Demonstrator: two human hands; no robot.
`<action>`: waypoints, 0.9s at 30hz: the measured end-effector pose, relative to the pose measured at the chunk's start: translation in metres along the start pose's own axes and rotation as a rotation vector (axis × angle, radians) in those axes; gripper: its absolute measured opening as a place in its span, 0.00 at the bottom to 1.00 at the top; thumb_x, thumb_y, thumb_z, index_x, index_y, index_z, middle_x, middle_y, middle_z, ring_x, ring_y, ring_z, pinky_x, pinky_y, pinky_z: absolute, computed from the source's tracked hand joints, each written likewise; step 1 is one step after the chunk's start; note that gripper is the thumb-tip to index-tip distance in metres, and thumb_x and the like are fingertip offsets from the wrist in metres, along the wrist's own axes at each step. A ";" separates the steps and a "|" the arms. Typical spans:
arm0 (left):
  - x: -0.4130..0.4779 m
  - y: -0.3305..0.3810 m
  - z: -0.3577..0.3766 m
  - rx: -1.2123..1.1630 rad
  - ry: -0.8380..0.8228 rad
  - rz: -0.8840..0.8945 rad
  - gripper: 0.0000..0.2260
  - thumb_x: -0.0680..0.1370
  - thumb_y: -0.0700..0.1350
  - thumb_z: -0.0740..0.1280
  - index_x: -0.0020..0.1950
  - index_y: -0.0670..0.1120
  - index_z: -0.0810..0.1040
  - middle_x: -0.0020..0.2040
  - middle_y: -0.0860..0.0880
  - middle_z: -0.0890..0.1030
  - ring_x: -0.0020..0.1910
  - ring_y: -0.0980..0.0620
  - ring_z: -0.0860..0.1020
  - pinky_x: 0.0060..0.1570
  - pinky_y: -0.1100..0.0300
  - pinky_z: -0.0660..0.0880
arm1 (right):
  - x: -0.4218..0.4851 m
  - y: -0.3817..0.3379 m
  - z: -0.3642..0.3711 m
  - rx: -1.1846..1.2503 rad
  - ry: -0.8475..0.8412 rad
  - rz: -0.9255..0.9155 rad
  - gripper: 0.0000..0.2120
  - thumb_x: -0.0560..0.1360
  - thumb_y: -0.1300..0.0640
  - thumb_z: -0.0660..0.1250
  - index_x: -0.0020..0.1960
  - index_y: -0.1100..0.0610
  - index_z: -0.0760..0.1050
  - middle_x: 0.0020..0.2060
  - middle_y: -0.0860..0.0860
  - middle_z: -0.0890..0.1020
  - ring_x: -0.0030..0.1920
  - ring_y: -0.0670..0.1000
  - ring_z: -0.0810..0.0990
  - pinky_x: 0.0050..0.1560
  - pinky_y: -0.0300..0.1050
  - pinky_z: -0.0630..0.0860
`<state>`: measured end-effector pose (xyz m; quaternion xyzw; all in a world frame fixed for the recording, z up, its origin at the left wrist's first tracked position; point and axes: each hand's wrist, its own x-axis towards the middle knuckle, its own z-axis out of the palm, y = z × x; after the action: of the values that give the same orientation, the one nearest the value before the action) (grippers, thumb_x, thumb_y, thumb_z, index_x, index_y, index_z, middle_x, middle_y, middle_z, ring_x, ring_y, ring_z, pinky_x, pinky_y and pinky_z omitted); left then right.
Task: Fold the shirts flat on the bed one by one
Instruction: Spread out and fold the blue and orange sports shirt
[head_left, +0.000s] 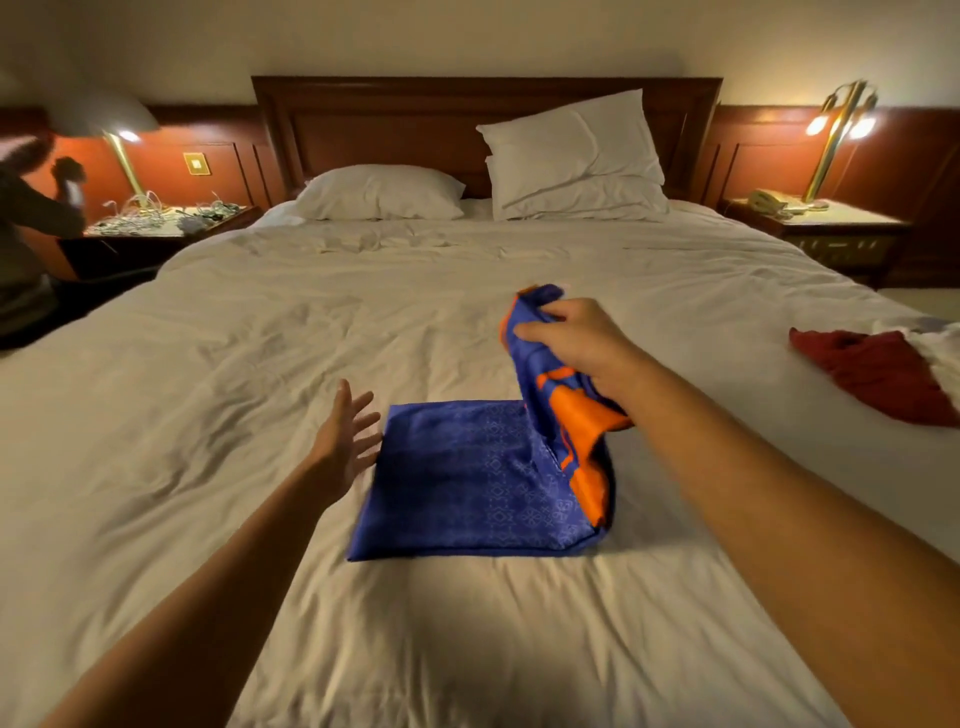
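A blue shirt with orange panels lies partly folded in the middle of the white bed. My right hand grips its right part and holds that part lifted above the flat blue rectangle, with orange fabric hanging down under my wrist. My left hand hovers with fingers spread just left of the shirt's left edge, holding nothing. A red shirt lies crumpled near the bed's right edge, with white cloth beside it.
Three white pillows lean at the wooden headboard. Nightstands with lit lamps flank the bed; the left one carries tangled cables, the right one a phone. Another person stands at the far left.
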<state>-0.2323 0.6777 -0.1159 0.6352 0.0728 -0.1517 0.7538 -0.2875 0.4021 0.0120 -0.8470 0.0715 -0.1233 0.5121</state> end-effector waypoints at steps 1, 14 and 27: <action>-0.001 0.002 -0.004 -0.024 -0.002 -0.028 0.34 0.79 0.71 0.48 0.78 0.53 0.64 0.76 0.43 0.66 0.68 0.38 0.71 0.62 0.46 0.70 | 0.001 -0.011 0.028 -0.029 -0.093 0.001 0.13 0.75 0.56 0.72 0.54 0.65 0.81 0.44 0.57 0.80 0.45 0.53 0.76 0.53 0.53 0.76; -0.006 -0.004 -0.028 0.362 -0.143 -0.057 0.32 0.72 0.67 0.70 0.68 0.53 0.65 0.62 0.47 0.79 0.59 0.46 0.80 0.58 0.50 0.78 | -0.058 0.130 0.095 -0.845 -0.415 -0.156 0.27 0.81 0.34 0.47 0.79 0.35 0.46 0.81 0.44 0.49 0.80 0.49 0.43 0.77 0.59 0.45; -0.007 0.000 -0.013 0.644 -0.110 0.082 0.68 0.62 0.53 0.84 0.73 0.68 0.25 0.78 0.47 0.61 0.64 0.47 0.74 0.55 0.59 0.72 | 0.063 0.110 0.127 -0.845 -0.430 -0.192 0.37 0.77 0.31 0.58 0.80 0.46 0.53 0.74 0.53 0.68 0.72 0.57 0.68 0.73 0.58 0.61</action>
<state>-0.2379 0.6913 -0.1160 0.8341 -0.0453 -0.1708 0.5225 -0.1910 0.4430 -0.1332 -0.9900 -0.0709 0.0477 0.1126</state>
